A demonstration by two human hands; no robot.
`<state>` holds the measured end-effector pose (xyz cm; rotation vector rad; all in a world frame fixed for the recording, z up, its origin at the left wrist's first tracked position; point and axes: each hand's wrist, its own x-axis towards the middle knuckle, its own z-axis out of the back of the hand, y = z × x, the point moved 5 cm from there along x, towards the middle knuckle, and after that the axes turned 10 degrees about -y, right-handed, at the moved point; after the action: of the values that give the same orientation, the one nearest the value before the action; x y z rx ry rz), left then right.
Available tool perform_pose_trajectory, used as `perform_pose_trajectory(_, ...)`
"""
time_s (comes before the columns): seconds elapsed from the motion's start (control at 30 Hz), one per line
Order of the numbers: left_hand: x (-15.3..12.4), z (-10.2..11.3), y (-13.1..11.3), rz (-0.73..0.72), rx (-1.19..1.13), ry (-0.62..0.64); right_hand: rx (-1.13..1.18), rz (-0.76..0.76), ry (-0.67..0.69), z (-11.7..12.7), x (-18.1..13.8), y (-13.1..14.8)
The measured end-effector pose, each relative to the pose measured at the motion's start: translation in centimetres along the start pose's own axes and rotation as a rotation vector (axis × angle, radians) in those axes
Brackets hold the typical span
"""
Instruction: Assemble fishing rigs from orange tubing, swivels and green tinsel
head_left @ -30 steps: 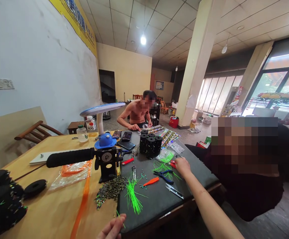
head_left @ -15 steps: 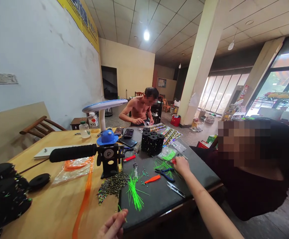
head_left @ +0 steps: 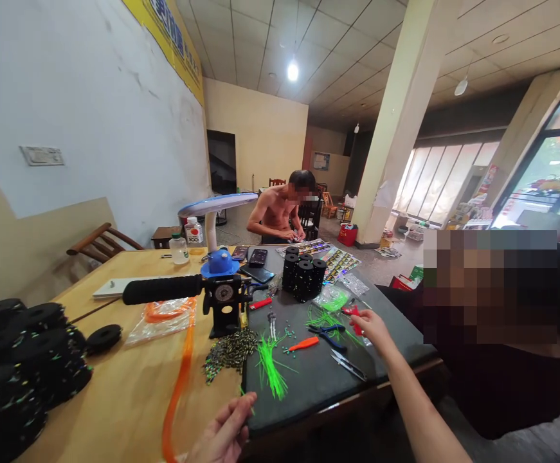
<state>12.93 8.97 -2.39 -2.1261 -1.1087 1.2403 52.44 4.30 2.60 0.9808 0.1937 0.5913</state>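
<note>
Head view, left hand (head_left: 227, 427) pinching green strand (head_left: 243, 391), right hand (head_left: 375, 329) outstretched, gripping red object (head_left: 355, 321)

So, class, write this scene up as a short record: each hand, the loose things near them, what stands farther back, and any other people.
Left hand: pinches a thin green strand by the dark mat
Right hand: holds a red item, exact kind unclear
Loose on the mat: green bundle, orange tool, pliers, snips
Farther back: lamp with a blue base, black rolls
Other people: one across the table, one at the picture's right
</note>
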Motion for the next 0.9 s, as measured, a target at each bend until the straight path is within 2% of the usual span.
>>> perform_pose_trajectory(0.07, -0.6, -0.8, -0.9, -0.064, -0.001, 0.0, 0.199, 0.013, 0.08, -0.6, -3.0, 0.5)
perform_pose_trajectory(0.13, -1.0, -1.6, -2.0, -0.116, -0.016, -0.037, 0.358, 0.026, 0.171, -1.9, -6.6, 1.2)
perform_pose_trajectory(0.17, -1.1, -2.1, -2.5, -0.141, -0.014, -0.016, 0.456, 0.02, 0.222, -2.8, -8.6, 1.6)
perform_pose_trajectory(0.23, -1.2, -2.9, -3.4, -0.182, -0.02, -0.005, 0.84, -0.101, 0.366, -5.1, -12.5, 2.6)
perform_pose_trajectory(0.27, -1.2, -3.2, -3.8, -0.196, -0.023, -0.005, 0.941, -0.15, 0.43, -6.3, -14.3, 3.2)
perform_pose_trajectory(0.33, -1.1, -3.3, -4.0, -0.203, -0.031, -0.025, 1.001, -0.193, 0.561, -8.6, -17.6, 4.8)
perform_pose_trajectory(0.4, -1.0, -3.3, -3.9, -0.196, -0.044, -0.038, 1.002, -0.216, 0.613, -10.3, -19.7, 6.3)
perform_pose_trajectory(0.47, -1.1, -3.4, -3.8, -0.185, -0.06, -0.042, 1.0, -0.222, 0.666, -11.4, -21.1, 7.7)
perform_pose_trajectory(0.57, -1.4, -3.6, -3.8, -0.171, -0.083, -0.045, 0.962, -0.332, 0.689, -12.7, -22.0, 8.6)
perform_pose_trajectory(0.67, -1.6, -4.0, -4.0, -0.175, -0.089, -0.042, 0.875, -0.423, 0.631, -13.4, -22.2, 8.7)
perform_pose_trajectory(0.9, -1.9, -4.8, -4.4, -0.235, -0.08, -0.014, 0.887, -0.428, 0.507, -13.8, -22.4, 9.8)
